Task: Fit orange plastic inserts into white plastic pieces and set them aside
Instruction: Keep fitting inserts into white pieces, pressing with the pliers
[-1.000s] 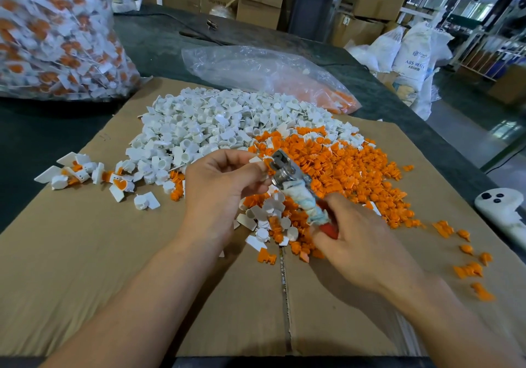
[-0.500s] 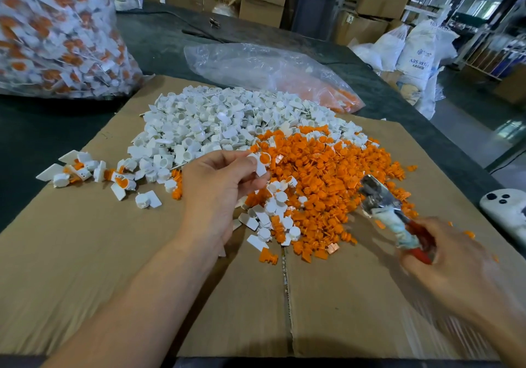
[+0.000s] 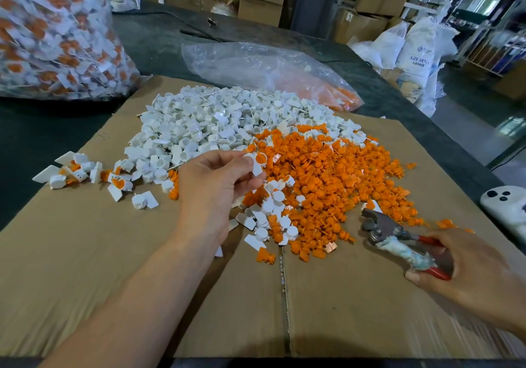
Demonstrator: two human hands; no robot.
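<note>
Left hand (image 3: 216, 185) pinches one white plastic piece (image 3: 254, 163), orange showing at its end, between thumb and fingertips. Below lie two heaps, too many to count: white plastic pieces (image 3: 205, 123) and orange plastic inserts (image 3: 327, 174), on one brown cardboard sheet (image 3: 85, 268). Right hand (image 3: 466, 268) grips one pair of red-handled metal pliers (image 3: 398, 239) beside the orange heap. About ten fitted white-and-orange pieces (image 3: 85, 171) lie far left. Two clear plastic bags stand behind: one full bag (image 3: 57, 34), one nearly flat bag (image 3: 264, 69).

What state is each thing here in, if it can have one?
white piece: orange insert fitted, pinched by left hand
pliers: handles gripped by right hand
large bag: full, white and orange pieces
clear bag: nearly empty, lying flat
</note>
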